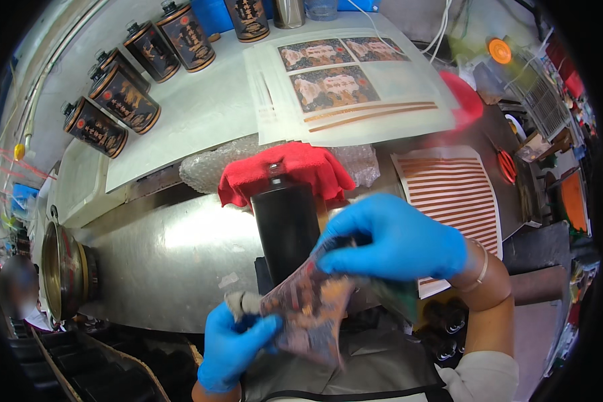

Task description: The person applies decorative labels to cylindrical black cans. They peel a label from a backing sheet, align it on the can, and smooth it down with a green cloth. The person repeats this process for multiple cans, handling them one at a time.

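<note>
Stretched between my hands is a thin, floppy printed decal [315, 315], dark with brown and orange patterns. My right hand [395, 238], in a blue glove, pinches its upper edge. My blue-gloved left hand [238, 345] grips its lower left side, and a soft grey piece [243, 305], of a kind I cannot make out, sticks up beside those fingers. Just beyond the decal a plain black bottle [285, 221] lies with its neck resting on a folded red cloth [328, 171]. The decal and my right hand hide part of the bottle's lower end.
Several decorated black bottles [187, 37] stand at the back left. Printed decal sheets [395, 84] lie on the raised white surface. A sheet of brown strips [449, 194] and orange-handled scissors [506, 164] are at right. A metal pan [63, 271] stands left; bubble wrap [201, 167] sits behind the bottle.
</note>
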`<state>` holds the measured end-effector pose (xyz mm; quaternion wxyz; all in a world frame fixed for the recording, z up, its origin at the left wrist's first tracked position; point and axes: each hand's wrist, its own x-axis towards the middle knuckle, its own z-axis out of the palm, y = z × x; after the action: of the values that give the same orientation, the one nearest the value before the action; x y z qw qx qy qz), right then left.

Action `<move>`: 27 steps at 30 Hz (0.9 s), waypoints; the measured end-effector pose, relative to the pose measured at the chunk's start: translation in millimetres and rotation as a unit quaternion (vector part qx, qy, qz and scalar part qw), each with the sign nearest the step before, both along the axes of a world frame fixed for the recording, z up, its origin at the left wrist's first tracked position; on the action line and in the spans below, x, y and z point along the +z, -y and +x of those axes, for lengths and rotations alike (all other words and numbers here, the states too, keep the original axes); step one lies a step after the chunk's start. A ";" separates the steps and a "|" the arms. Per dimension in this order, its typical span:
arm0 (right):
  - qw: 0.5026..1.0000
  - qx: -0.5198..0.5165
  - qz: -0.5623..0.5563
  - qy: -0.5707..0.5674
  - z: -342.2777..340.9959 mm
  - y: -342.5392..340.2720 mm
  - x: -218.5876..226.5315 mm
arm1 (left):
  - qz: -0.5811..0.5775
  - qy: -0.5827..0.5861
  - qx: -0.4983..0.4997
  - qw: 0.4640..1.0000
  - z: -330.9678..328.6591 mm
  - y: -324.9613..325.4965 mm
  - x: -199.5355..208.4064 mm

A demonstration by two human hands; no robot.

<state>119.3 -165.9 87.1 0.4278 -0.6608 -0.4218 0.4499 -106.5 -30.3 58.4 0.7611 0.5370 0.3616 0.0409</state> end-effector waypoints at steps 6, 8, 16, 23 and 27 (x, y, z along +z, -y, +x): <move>0.989 -0.111 0.063 0.069 0.8 -12.8 -75.2 | 0.187 0.019 -0.014 0.982 -0.6 2.1 -55.1; 0.988 -0.135 0.059 0.044 0.9 -16.1 -74.7 | 0.234 0.050 -0.022 0.971 -1.5 -4.3 -64.4; 0.970 -0.206 0.118 -0.046 -6.6 -23.4 -72.1 | 0.167 0.113 0.036 0.979 49.1 -15.1 -56.0; 0.943 -0.272 0.157 -0.112 -11.8 -26.9 -85.5 | 0.078 0.122 0.120 0.982 73.8 -22.1 -55.8; 0.923 -0.290 0.189 -0.167 -8.3 -34.4 -89.0 | 0.099 0.146 0.125 0.976 82.0 -25.9 -60.4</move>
<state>111.0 -131.5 -2.0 0.7208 -0.5762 -0.2111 0.3222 -24.4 -4.4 -1.9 0.7377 0.5485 0.3051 0.2487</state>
